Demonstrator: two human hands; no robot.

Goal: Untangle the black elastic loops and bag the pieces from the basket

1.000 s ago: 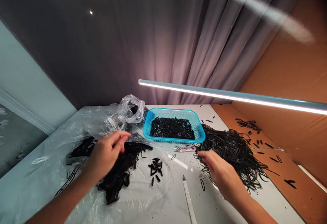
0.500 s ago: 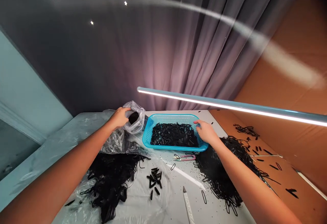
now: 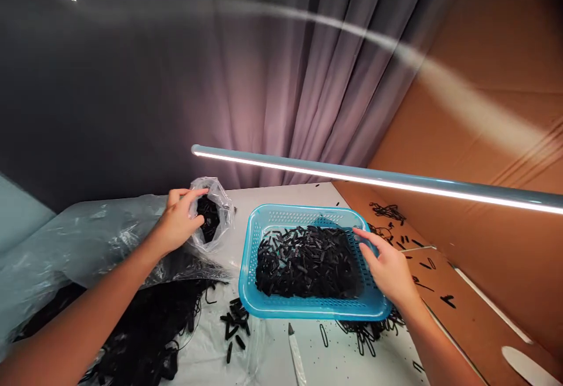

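Note:
My right hand [image 3: 387, 268] grips the right rim of a blue plastic basket [image 3: 255, 245] that is full of short black pieces [image 3: 308, 260]; the basket is lifted and tilted toward me. Over at the left, my left hand [image 3: 178, 222] pinches the mouth of a clear plastic bag [image 3: 215, 213] with black pieces inside. The bag stands just left of the basket.
A heap of black strips [image 3: 145, 321] lies on clear plastic sheeting [image 3: 79, 239] at the left. Loose black pieces [image 3: 233, 321] and a white blade tool [image 3: 295, 356] lie near the front. A light bar [image 3: 373, 178] crosses above. Brown cardboard [image 3: 461, 280] lines the right side.
My right hand went from the black strip pile to the basket, took its rim and pulled it nearer. My left hand reached to the bag and took hold of its mouth.

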